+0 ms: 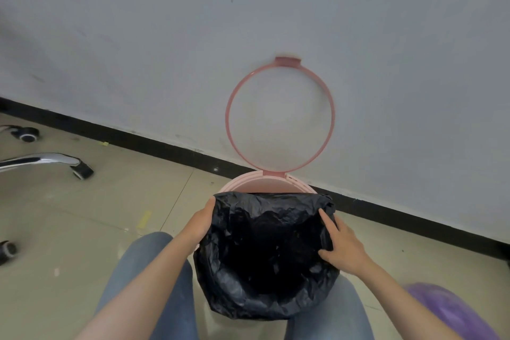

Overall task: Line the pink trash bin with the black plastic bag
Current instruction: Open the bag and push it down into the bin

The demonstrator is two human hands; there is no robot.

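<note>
The pink trash bin point(265, 184) stands on the floor between my knees, close to the wall. Its pink ring point(280, 116) is swung up and leans against the wall. The black plastic bag point(265, 257) hangs open inside the bin, its mouth folded over the near rim and both sides; the far rim shows bare pink. My left hand point(200, 222) grips the bag's edge at the bin's left side. My right hand point(340, 246) holds the bag's edge on the right, index finger stretched along the plastic.
A grey wall with a black baseboard point(154, 146) runs behind the bin. A chair's chrome leg with casters point(80, 168) lies at the left on the tiled floor. A purple object point(452, 309) sits at the lower right beside my knee.
</note>
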